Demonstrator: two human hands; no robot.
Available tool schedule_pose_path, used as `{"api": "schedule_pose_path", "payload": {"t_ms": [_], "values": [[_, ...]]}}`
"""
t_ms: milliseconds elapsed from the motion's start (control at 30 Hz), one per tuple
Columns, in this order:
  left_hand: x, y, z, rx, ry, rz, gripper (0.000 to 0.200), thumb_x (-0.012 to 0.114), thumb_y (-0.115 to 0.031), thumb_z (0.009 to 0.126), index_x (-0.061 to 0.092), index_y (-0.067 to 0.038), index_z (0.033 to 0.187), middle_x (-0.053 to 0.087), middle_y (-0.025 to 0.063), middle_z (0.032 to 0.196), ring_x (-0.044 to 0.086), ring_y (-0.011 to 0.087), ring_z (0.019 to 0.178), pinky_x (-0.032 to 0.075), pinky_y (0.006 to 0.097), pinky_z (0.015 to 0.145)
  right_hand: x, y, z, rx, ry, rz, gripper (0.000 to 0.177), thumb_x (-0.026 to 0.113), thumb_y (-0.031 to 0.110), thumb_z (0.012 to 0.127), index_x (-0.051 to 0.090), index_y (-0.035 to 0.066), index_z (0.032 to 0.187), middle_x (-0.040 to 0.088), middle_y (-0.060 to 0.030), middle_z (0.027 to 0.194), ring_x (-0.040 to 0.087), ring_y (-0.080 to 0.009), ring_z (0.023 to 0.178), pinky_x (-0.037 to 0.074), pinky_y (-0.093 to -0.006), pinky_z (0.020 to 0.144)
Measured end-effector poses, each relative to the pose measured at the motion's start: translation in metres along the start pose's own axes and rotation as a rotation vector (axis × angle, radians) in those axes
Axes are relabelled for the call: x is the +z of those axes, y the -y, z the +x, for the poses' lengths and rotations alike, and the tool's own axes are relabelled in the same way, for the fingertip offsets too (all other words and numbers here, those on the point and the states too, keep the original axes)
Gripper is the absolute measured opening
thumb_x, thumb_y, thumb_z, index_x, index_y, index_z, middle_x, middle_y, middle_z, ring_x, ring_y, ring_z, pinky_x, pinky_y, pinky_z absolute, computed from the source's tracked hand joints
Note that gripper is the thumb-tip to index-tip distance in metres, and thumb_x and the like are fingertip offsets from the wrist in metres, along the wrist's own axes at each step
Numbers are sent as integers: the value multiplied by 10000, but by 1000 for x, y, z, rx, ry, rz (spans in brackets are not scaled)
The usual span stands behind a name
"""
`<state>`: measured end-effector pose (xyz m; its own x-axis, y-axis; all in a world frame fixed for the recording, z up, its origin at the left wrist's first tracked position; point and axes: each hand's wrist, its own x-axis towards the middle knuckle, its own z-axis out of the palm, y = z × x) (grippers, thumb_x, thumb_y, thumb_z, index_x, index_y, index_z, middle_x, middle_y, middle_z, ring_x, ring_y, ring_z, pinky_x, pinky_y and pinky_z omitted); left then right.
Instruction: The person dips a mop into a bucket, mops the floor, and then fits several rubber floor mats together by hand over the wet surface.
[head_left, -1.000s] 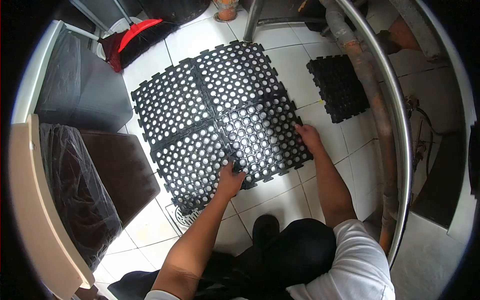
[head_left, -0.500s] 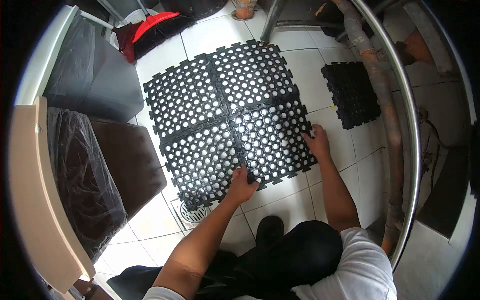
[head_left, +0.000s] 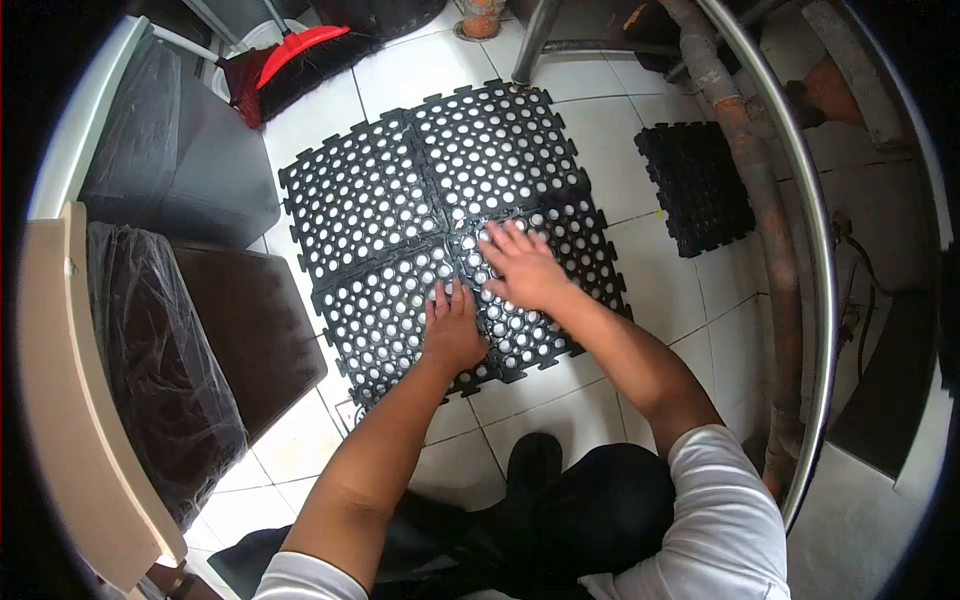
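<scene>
Four black perforated rubber mat tiles lie joined in a square on the white floor; the far right mat tile [head_left: 500, 140] and far left mat tile [head_left: 360, 195] are fully visible. My left hand [head_left: 453, 330] lies palm down on the inner edge of the near left mat tile [head_left: 385, 310], by the seam. With fingers spread, my right hand [head_left: 525, 268] rests flat on the near right mat tile [head_left: 590, 255], close to the centre where the seams meet. Both hands hold nothing and partly cover the near tiles.
A stack of black mat tiles [head_left: 697, 188] sits to the right, beside a rusty pipe [head_left: 765, 220] and a curved metal rail [head_left: 815, 230]. Left stand a grey bin [head_left: 215, 170] and a brown bin [head_left: 255, 330]. A red broom [head_left: 305, 60] is behind; a floor drain [head_left: 352, 412] is partly covered.
My right hand has moved from the mat's right edge inward to near the centre. My left hand has gone from the near edge slightly up and left, now flattened. The drain is more covered.
</scene>
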<state>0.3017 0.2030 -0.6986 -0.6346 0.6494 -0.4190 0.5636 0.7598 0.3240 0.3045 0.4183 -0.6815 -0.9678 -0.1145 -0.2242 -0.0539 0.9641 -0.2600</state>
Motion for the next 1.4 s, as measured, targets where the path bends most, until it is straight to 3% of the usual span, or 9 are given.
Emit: {"api": "schedule_pose_path", "payload": {"t_ms": [167, 300, 367, 633, 767, 900, 1167, 1300, 1400], "values": [[-12, -6, 6, -56, 153, 59, 878, 630, -308, 890, 279, 3, 1632, 140, 181, 1748, 14, 426, 1617, 60, 646, 1268, 27, 30, 9, 60, 64, -28, 831, 611, 537, 984, 330, 114, 1642, 217, -133, 1738, 125, -395, 1609, 152, -579, 1273], [-33, -16, 24, -109, 192, 146, 785, 504, -262, 911, 306, -46, 1640, 229, 183, 1728, 31, 438, 1614, 8, 659, 1262, -41, 68, 51, 260, 492, -216, 759, 582, 486, 1011, 377, 73, 1615, 265, -144, 1719, 100, -460, 1599, 96, -659, 1250], [-52, -8, 27, -86, 279, 29, 757, 512, -259, 916, 344, -84, 1634, 241, 161, 1729, 36, 447, 1612, 6, 665, 1259, -29, 69, 55, 34, 176, -217, 735, 530, 495, 1029, 381, 80, 1617, 292, -111, 1713, 98, -445, 1603, 88, -643, 1259], [-31, 17, -2, -88, 180, 57, 796, 594, -274, 903, 323, -254, 1651, 153, 110, 1760, 86, 486, 1594, 93, 735, 1217, -11, 61, 71, 102, 366, -70, 641, 378, 467, 1096, 328, 148, 1650, 197, -36, 1754, 69, -368, 1621, 44, -631, 1277], [-21, 12, -22, 81, 128, 85, 840, 601, -236, 870, 302, -155, 1650, 172, 106, 1754, 98, 474, 1596, 105, 732, 1219, -32, 36, 84, 58, 545, 124, 638, 362, 459, 1104, 324, 117, 1642, 213, -63, 1746, 116, -359, 1613, 135, -639, 1271], [24, 28, -3, 103, -72, 110, 752, 573, -211, 882, 388, -12, 1584, 255, 141, 1724, 122, 434, 1603, 132, 709, 1230, -17, 7, 58, 195, 304, -3, 660, 371, 431, 1107, 276, 65, 1647, 185, -97, 1750, 137, -283, 1619, 164, -521, 1298], [-43, -11, 2, -9, 219, 176, 743, 525, -201, 907, 350, 68, 1576, 260, 219, 1707, 199, 454, 1580, 202, 676, 1223, 0, 15, 57, 210, 128, -126, 780, 415, 520, 1075, 291, -26, 1618, 219, -182, 1728, 163, -356, 1606, 147, -522, 1289], [75, -15, -22, 186, -299, -1, 698, 498, -164, 898, 369, 176, 1494, 303, 358, 1620, 259, 467, 1546, 232, 621, 1236, -21, 2, 44, 353, 215, -19, 797, 362, 578, 1075, 291, 9, 1628, 266, -174, 1714, 212, -331, 1597, 153, -500, 1294], [71, -22, -26, 191, -346, 28, 682, 499, -147, 891, 383, 183, 1477, 315, 385, 1592, 283, 483, 1527, 243, 585, 1246, -9, 0, 37, 337, 221, -78, 807, 354, 584, 1076, 252, 23, 1647, 200, -149, 1739, 157, -321, 1612, 141, -494, 1299]]}}
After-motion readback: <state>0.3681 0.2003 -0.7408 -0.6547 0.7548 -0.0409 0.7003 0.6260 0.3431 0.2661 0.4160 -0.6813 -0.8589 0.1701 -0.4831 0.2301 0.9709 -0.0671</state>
